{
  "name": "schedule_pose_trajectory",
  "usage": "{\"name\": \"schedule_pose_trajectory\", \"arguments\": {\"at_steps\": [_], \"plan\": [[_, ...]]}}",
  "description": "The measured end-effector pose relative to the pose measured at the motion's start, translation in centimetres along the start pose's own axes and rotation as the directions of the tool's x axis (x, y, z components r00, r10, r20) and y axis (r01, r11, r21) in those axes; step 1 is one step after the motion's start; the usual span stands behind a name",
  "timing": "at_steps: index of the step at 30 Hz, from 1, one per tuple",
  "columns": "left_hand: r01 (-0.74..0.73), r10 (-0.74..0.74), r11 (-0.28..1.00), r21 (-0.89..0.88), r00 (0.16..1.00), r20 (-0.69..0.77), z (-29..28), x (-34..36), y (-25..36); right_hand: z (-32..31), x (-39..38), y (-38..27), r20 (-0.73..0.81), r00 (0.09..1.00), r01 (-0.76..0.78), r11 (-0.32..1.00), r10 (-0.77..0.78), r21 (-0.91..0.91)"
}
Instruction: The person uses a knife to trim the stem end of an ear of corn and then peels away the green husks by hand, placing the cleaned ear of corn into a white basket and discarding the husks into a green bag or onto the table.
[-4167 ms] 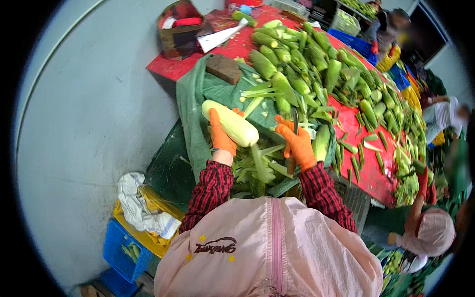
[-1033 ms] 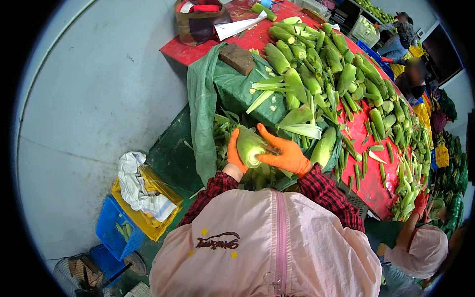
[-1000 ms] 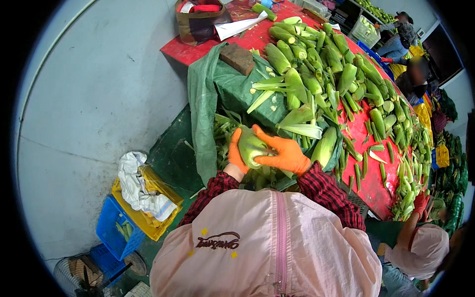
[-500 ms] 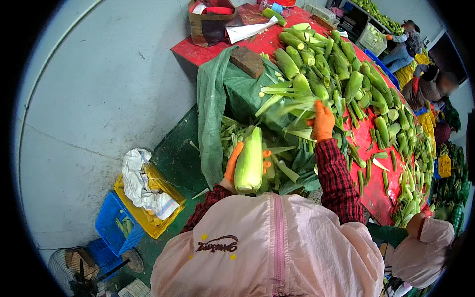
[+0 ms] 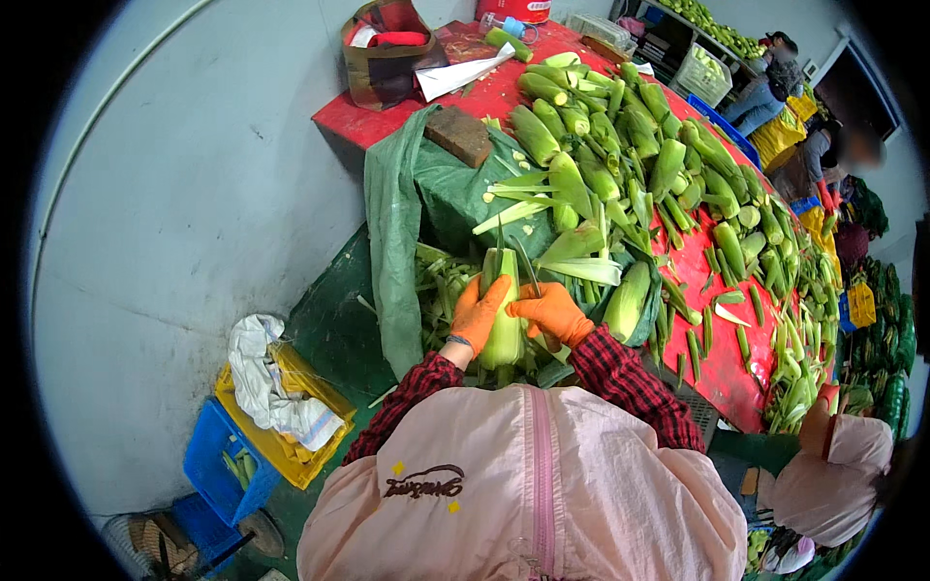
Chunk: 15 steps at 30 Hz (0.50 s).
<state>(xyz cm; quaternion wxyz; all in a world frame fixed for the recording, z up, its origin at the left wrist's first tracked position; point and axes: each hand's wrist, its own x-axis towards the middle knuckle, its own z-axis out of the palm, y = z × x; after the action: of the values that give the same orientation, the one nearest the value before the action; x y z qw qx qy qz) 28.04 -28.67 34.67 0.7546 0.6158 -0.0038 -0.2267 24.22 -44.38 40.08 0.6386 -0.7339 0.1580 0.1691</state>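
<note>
In front of my chest, an ear of corn [image 5: 502, 341] stands upright, its pale green husk still around it. My left hand [image 5: 475, 315], in an orange glove, is closed around the ear's left side. My right hand [image 5: 555, 315], also gloved in orange, is closed at the ear's right side on a thin, dark, curved blade that looks like a knife [image 5: 526, 266]; its handle is hidden in the fingers. Beyond the hands, peeled-back husk leaves [image 5: 581, 268] lie on a green cloth [image 5: 455, 198]. Another ear of corn [image 5: 628, 302] lies right of my right hand.
A red table [image 5: 712, 378] bears a heap of corn ears [image 5: 668, 165] and husk scraps. A brick [image 5: 459, 136] rests on the cloth, near a paper bag [image 5: 383, 63]. Yellow [image 5: 325, 387] and blue crates [image 5: 208, 455] stand at the lower left. Other people [image 5: 765, 87] are at the right.
My right hand has come in from the right, where it was at loose husk leaves, to the ear with the blade. My left hand still grips the ear. The whole view has shifted slightly.
</note>
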Motion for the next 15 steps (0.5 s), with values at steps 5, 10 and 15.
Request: {"name": "schedule_pose_trajectory", "arguments": {"at_steps": [5, 10, 15], "plan": [[0.041, -0.038, 0.998, -0.047, 0.996, 0.082, 0.2, -0.1, 0.0, -0.9, 0.3, 0.8, -0.054, 0.998, -0.032, 0.999, 0.031, -0.011], [0.096, -0.072, 0.989, -0.112, 0.977, 0.199, -0.6, 0.8, -1.2, -1.3, 0.9, 2.2, -0.078, 0.996, -0.037, 0.981, 0.052, 0.189], [-0.014, 0.016, 1.000, -0.026, 0.995, 0.098, -0.9, 2.1, -1.4, -2.2, 1.1, 3.5, -0.039, 0.995, -0.074, 0.931, 0.094, 0.356]]}}
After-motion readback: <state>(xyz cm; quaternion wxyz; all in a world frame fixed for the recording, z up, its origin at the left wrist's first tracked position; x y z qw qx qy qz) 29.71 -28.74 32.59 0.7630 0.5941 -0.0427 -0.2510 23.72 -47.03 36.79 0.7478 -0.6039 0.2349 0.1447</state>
